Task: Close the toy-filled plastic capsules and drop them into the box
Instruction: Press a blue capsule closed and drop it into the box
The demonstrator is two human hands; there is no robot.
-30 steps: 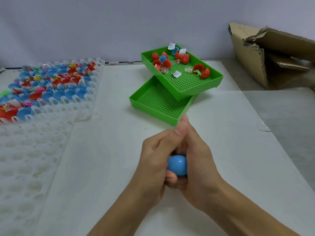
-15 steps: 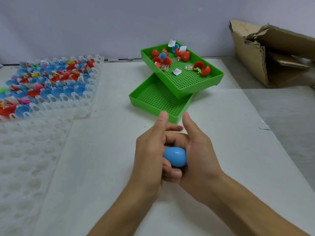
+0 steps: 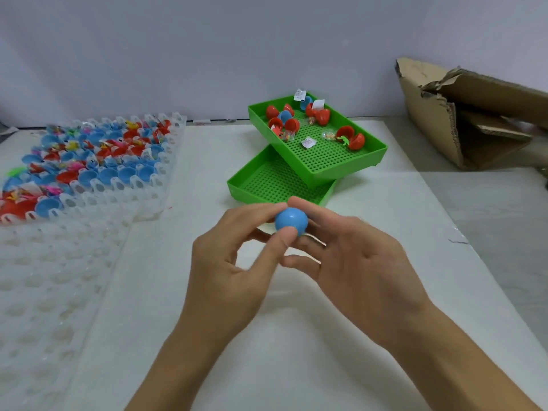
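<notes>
Head camera looks down on a closed, round blue plastic capsule (image 3: 291,222) held above the white surface (image 3: 370,262), just in front of the lower of two green perforated plastic trays. The left hand (image 3: 237,262) pinches it between thumb and fingertips from the left side; the right hand (image 3: 355,262) has its fingers lying nearly straight against the capsule's right and under side, thumb up near the top (whether that thumb actually presses is hard to say).

Writing: small white paper slips (image 3: 307,142) lie in the upper green tray (image 3: 332,161) and two more stick up at its far end, but their print is too small to read.

That upper tray sits skewed across the lower green tray (image 3: 267,185) and carries several open red and blue capsule halves (image 3: 318,114) with tiny bagged toys among them. Far left, a clear plastic cell grid (image 3: 98,161) is packed with open blue and red capsules and toys; a second translucent grid (image 3: 44,292) lies nearer, its cells bare. The torn brown cardboard box (image 3: 462,114) stands at the far right, well apart from the hands.
</notes>
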